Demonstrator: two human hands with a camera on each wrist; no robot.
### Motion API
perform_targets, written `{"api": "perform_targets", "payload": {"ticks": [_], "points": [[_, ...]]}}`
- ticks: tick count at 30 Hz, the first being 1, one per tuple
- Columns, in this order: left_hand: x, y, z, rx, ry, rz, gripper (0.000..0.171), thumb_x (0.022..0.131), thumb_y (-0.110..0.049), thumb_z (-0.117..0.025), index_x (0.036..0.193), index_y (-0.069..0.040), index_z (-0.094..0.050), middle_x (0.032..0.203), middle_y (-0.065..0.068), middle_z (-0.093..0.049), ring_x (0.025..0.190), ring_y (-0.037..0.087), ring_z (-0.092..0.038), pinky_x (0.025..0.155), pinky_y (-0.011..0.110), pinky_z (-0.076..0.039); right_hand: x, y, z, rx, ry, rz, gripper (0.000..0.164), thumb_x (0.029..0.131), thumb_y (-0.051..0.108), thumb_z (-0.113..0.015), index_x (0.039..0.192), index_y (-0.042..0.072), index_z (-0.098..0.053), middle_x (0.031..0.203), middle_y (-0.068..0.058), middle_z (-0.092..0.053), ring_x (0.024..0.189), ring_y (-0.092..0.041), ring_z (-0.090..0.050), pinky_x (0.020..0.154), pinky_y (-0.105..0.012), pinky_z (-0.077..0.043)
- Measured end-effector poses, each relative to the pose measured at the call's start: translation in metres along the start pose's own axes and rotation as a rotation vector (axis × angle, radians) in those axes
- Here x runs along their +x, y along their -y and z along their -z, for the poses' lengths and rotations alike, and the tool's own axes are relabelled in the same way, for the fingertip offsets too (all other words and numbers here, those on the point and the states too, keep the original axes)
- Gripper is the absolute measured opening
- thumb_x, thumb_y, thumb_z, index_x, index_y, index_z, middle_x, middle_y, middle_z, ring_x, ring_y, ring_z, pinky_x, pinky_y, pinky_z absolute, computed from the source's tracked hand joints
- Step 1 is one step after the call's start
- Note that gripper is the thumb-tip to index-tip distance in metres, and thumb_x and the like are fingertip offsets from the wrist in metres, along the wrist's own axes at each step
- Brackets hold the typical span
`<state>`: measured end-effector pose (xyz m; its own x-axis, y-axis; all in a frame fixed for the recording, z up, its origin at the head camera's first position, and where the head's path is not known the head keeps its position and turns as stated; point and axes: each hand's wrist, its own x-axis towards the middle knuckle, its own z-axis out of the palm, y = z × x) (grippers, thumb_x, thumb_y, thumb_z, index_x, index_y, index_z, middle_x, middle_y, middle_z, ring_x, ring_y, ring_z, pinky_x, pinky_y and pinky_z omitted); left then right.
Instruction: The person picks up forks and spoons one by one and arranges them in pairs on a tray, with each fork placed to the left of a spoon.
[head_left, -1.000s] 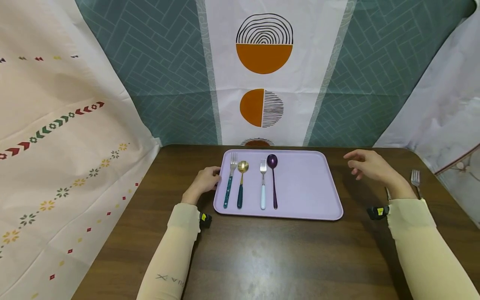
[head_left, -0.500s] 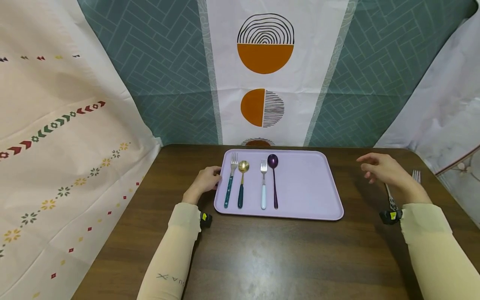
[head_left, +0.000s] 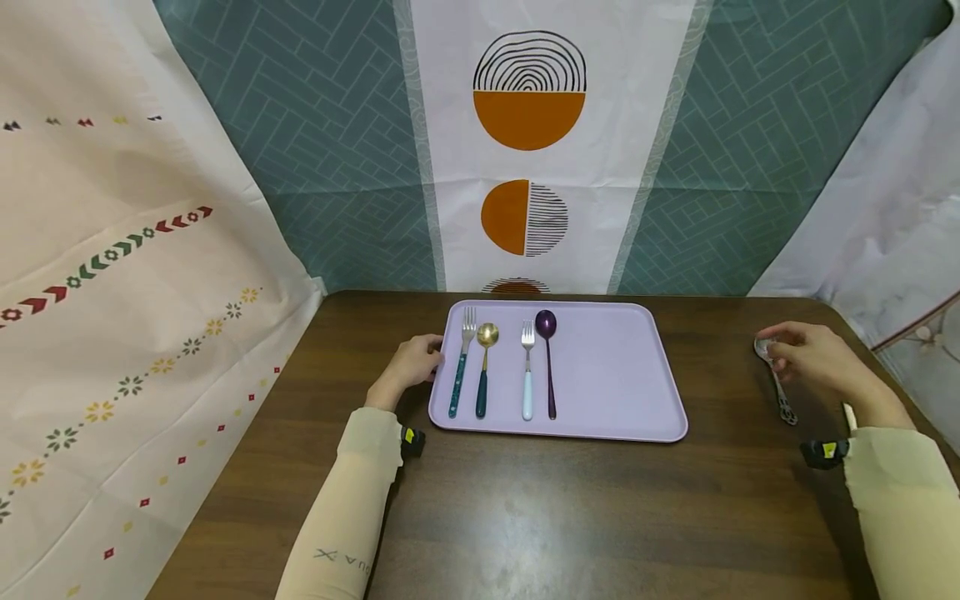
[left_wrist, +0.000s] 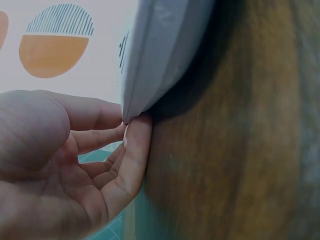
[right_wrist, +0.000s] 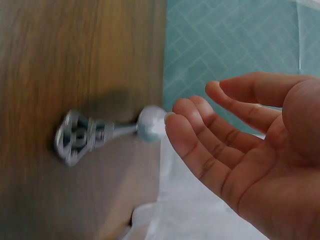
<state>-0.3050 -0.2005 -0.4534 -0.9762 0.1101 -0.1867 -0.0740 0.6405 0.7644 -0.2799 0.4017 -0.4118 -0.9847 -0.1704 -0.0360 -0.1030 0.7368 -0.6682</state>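
My left hand (head_left: pixel 408 365) pinches the left rim of a lilac tray (head_left: pixel 607 375); in the left wrist view the rim (left_wrist: pixel 145 70) sits between thumb and fingers. On the tray lie a green-handled fork (head_left: pixel 459 367), a gold spoon with a dark green handle (head_left: pixel 482 375), a fork with a pale blue handle (head_left: pixel 527 375) and a purple spoon (head_left: pixel 549 367). At the far right, my right hand (head_left: pixel 825 358) hovers over a silver spoon with an ornate handle (head_left: pixel 784 404). The right wrist view shows its fingers loosely bent, thumb apart, near the spoon's bowl (right_wrist: pixel 150 125).
The brown wooden table (head_left: pixel 525 517) ends at a back edge just behind the tray. A green and white patterned cloth (head_left: pixel 525 167) hangs beyond it. Light cloths hang at the left and right sides.
My right hand has moved right and toward me, from beside the tray to above the silver spoon. A fork seen earlier at the far right is now hidden behind it. The left hand stays put.
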Motion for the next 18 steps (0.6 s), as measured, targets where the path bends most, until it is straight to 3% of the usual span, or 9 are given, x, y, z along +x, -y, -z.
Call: {"api": "perform_targets", "payload": {"ticks": [6, 10, 13, 18], "points": [[0.0, 0.001, -0.001, 0.006, -0.003, -0.007, 0.047, 0.106, -0.009, -0.05, 0.152, 0.003, -0.048, 0.119, 0.024, -0.065, 0.098, 0.029, -0.069, 0.085, 0.042, -0.063, -0.012, -0.018, 0.013, -0.052, -0.047, -0.024, 0.038, 0.105, 0.005, -0.045, 0.131, -0.023, -0.049, 0.091, -0.016, -0.068, 0.067, -0.007, -0.062, 0.058, -0.033, -0.06], [0.0, 0.001, -0.001, 0.009, -0.003, -0.009, 0.047, 0.106, -0.009, -0.05, 0.151, 0.004, -0.047, 0.12, 0.024, -0.065, 0.099, 0.03, -0.069, 0.085, 0.043, -0.063, -0.022, -0.027, 0.022, -0.179, -0.123, -0.087, 0.039, 0.104, 0.008, -0.042, 0.128, -0.019, -0.053, 0.092, -0.029, -0.066, 0.059, -0.015, -0.054, 0.051, -0.033, -0.049], [0.0, 0.002, -0.001, 0.008, -0.006, -0.009, 0.047, 0.106, -0.009, -0.05, 0.151, 0.004, -0.048, 0.119, 0.024, -0.065, 0.098, 0.03, -0.069, 0.085, 0.042, -0.063, -0.028, -0.033, 0.026, -0.235, -0.181, -0.136, 0.04, 0.101, 0.01, -0.042, 0.126, -0.018, -0.056, 0.101, -0.038, -0.062, 0.061, -0.021, -0.048, 0.051, -0.032, -0.04], [0.0, 0.004, -0.001, -0.001, -0.011, 0.004, 0.047, 0.106, -0.009, -0.051, 0.151, 0.003, -0.049, 0.118, 0.023, -0.065, 0.099, 0.03, -0.069, 0.085, 0.042, -0.063, -0.033, -0.037, 0.028, -0.181, -0.209, -0.163, 0.041, 0.1, 0.008, -0.043, 0.126, -0.022, -0.054, 0.094, -0.03, -0.065, 0.067, -0.016, -0.052, 0.053, -0.029, -0.044]]}}
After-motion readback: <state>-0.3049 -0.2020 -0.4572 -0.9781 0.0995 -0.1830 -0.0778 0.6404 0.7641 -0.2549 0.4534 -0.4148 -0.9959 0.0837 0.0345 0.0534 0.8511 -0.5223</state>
